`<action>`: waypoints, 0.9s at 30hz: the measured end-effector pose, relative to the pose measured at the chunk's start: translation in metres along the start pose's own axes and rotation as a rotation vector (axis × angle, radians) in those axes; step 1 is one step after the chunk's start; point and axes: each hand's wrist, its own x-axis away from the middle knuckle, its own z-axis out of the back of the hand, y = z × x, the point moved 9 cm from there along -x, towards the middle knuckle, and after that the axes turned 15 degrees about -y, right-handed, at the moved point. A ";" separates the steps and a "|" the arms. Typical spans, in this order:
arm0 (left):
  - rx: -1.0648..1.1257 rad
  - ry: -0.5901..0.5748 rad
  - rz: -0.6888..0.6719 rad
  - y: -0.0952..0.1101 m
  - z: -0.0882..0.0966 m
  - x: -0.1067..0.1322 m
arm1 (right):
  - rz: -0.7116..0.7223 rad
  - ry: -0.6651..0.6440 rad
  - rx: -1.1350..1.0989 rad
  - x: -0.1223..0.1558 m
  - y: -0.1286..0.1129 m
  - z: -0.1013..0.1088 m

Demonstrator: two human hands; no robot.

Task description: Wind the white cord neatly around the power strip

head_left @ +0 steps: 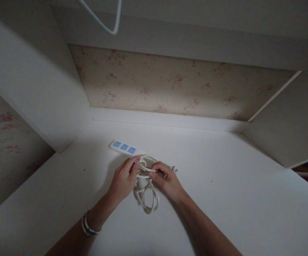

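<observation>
A white power strip (124,147) with three blue socket faces lies on the white surface, just beyond my hands. Its pale cord (150,209) is looped and tangled, hanging or lying in coils between and below my fingers. My left hand (124,176) pinches a loop of the cord at the left of the tangle. From the right, my right hand (167,179) grips another length of it between thumb and fingers. Metal plug prongs (174,169) show just past my right knuckles; the plug's body is mostly hidden.
The white tabletop (223,199) meets a floral back panel (170,81), with a white side panel (44,81) at left and another (290,117) at right. Overhead a white cable (108,28) hangs down below a shelf edge (183,39).
</observation>
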 end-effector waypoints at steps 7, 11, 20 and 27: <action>0.065 0.020 0.039 -0.009 0.005 -0.002 | 0.012 -0.001 -0.179 0.002 0.001 0.006; -0.006 -0.031 -0.071 0.004 0.000 -0.002 | 0.028 -0.081 0.050 0.001 -0.012 0.001; -0.054 0.020 -0.049 -0.001 0.009 -0.004 | -0.122 -0.191 -0.310 0.007 0.003 0.000; -0.118 0.080 -0.051 -0.003 0.015 -0.003 | -0.126 -0.069 0.000 0.006 -0.006 0.020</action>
